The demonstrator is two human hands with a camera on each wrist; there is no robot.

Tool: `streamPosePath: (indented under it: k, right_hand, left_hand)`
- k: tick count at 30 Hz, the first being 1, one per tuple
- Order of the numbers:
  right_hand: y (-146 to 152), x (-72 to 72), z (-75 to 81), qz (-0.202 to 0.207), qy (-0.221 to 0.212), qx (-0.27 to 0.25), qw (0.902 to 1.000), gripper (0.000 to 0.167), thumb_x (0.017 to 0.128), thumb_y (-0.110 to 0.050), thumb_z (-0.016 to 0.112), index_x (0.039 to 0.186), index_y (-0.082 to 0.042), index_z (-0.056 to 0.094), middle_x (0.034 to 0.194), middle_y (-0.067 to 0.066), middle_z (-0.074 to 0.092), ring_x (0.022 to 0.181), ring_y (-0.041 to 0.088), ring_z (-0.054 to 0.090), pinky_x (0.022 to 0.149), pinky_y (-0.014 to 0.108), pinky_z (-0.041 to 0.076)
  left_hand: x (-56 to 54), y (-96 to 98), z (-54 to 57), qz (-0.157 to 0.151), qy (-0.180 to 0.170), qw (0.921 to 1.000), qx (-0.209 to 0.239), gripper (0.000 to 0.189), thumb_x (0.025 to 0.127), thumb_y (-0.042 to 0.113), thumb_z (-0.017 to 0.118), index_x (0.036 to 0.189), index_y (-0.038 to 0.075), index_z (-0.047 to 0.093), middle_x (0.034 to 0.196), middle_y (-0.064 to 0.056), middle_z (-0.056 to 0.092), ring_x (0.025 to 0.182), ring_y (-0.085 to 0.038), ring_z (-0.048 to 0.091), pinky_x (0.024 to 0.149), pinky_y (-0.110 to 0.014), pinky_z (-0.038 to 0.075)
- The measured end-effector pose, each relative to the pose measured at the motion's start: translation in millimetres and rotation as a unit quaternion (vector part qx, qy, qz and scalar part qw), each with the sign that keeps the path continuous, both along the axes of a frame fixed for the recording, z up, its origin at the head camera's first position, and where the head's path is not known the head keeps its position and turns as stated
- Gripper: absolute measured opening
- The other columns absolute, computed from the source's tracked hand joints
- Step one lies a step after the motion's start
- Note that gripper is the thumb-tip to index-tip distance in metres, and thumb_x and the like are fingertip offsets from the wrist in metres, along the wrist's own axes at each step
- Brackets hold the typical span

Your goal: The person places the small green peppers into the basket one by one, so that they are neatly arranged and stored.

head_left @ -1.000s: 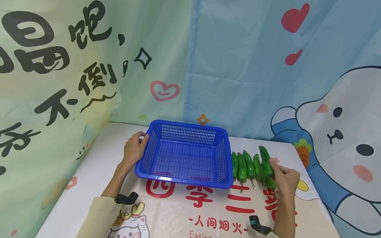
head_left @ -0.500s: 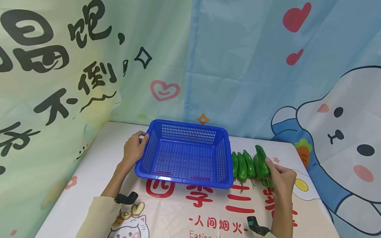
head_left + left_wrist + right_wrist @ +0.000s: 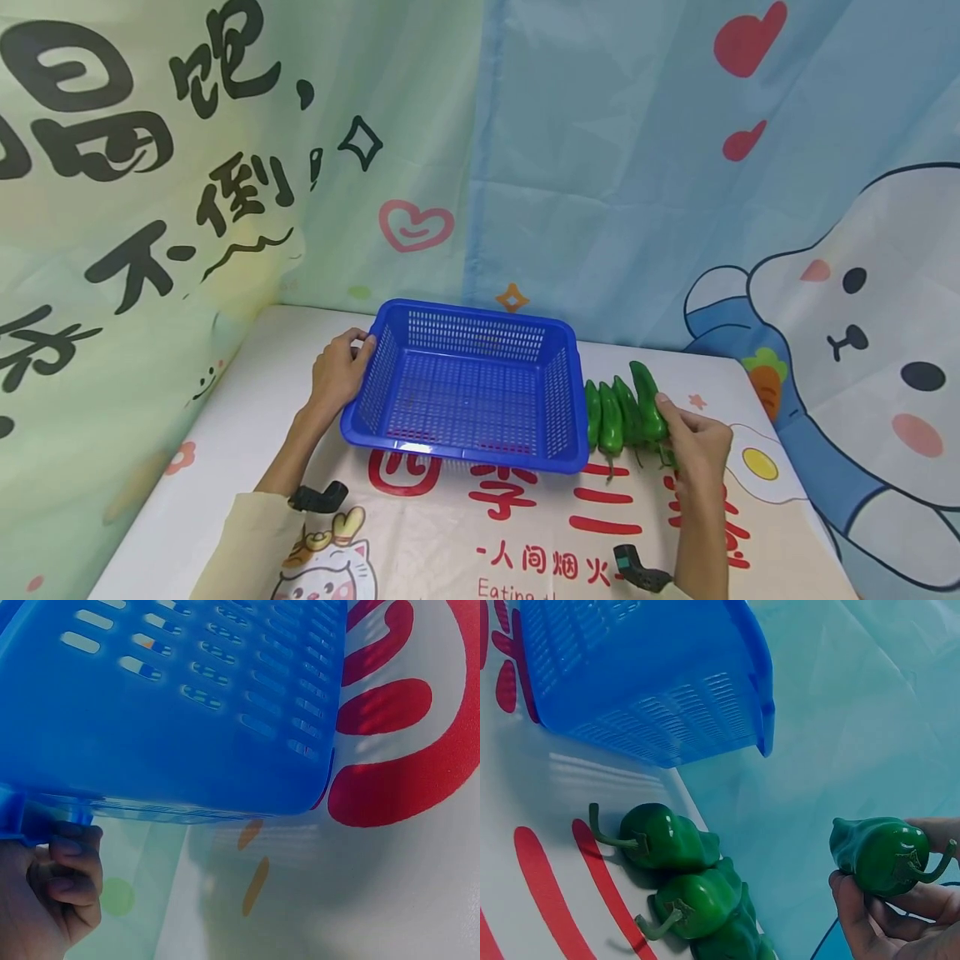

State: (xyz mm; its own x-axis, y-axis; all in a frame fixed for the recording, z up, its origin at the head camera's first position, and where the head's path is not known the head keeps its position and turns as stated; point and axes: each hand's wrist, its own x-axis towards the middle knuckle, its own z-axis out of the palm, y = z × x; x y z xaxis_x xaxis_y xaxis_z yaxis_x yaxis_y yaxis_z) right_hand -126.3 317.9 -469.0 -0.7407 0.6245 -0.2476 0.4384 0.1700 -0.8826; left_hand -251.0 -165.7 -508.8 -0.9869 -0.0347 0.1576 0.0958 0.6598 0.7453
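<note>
Hands: 2, left hand + right hand. Blue basket: 1. Green peppers: 1 held pepper in the right fingers, 3 distinct loose peppers on the counter. More green pokes out past the third in the right wrist view, so 4 minimum overall; overlap hides the exact total. Black wrist units: 2. Backdrop prints: solid red hearts 2, pink outline heart 1, carrot 1.

Read in red on tablecloth: "四", "三", "人间烟火", and "Eating", cut off at lower frame edge. Read in black on backdrop curtain: "饱", "不倒". Could not fully read the rest.
</note>
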Motion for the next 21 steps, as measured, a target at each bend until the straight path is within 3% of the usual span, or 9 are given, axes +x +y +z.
streamPosePath:
  k: [12,21]
  right_hand:
    - [-9.5,-1.2,-2.9,0.002,0.019,-0.015,0.9997,0.080,0.103,-0.061,0.065,0.151,0.003,0.059,0.150,0.020,0.055,0.116,0.019,0.048,0.073,0.004,0.044]
    - [-18.3,-6.0,-2.6,0.002,0.033,-0.031,0.9990,0.076,0.102,-0.056,0.070,0.147,0.005,0.063,0.138,0.013,0.055,0.114,0.017,0.045,0.078,0.009,0.043]
  left_hand:
    - [0.7,0.1,0.6,0.001,-0.005,1.0000,0.000,0.040,0.115,0.030,0.054,0.132,-0.005,0.067,0.087,-0.022,0.077,0.062,-0.023,0.063,0.056,-0.031,0.041]
    - [0.6,0.2,0.6,-0.001,0.000,1.0000,0.003,0.040,0.115,0.029,0.054,0.130,-0.005,0.067,0.083,-0.021,0.075,0.060,-0.021,0.061,0.054,-0.031,0.039]
